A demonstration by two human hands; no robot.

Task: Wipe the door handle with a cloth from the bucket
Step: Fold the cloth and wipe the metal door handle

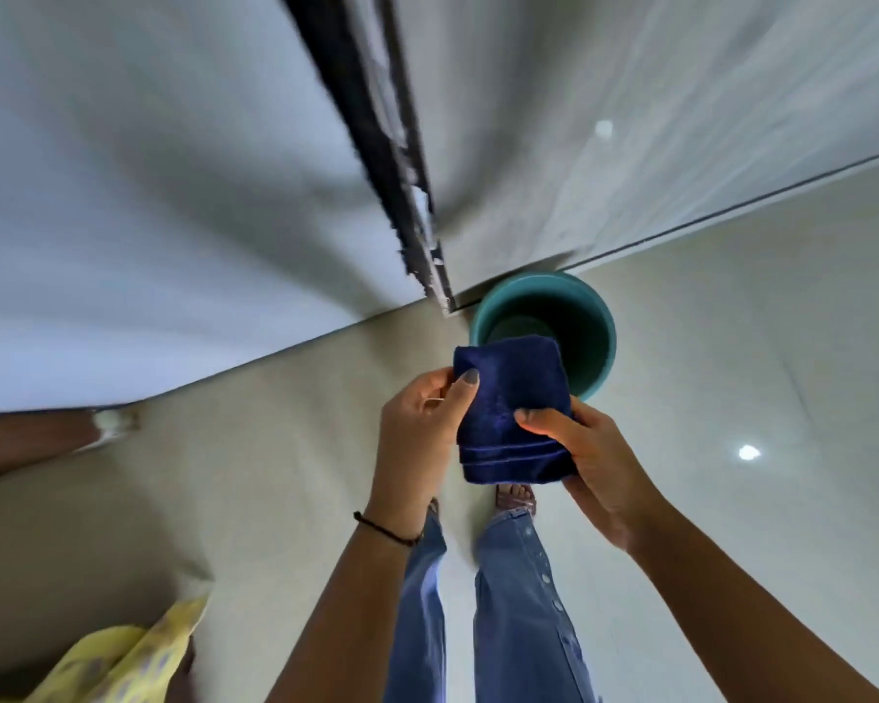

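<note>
A folded dark blue cloth (511,413) is held between both hands, just above and in front of a teal bucket (587,317) that stands on the floor by the wall corner. My left hand (422,433) grips the cloth's left edge, thumb on top. My right hand (579,454) holds its lower right side, thumb pressed on the face. The bucket looks empty inside. No door handle is in view.
A pale door or wall panel (148,220) fills the left, with a dark chipped edge (386,144) running down to the floor. A tiled wall (655,119) stands on the right. My legs in jeans (518,601) stand on glossy cream tiles. Yellow fabric (123,657) lies at bottom left.
</note>
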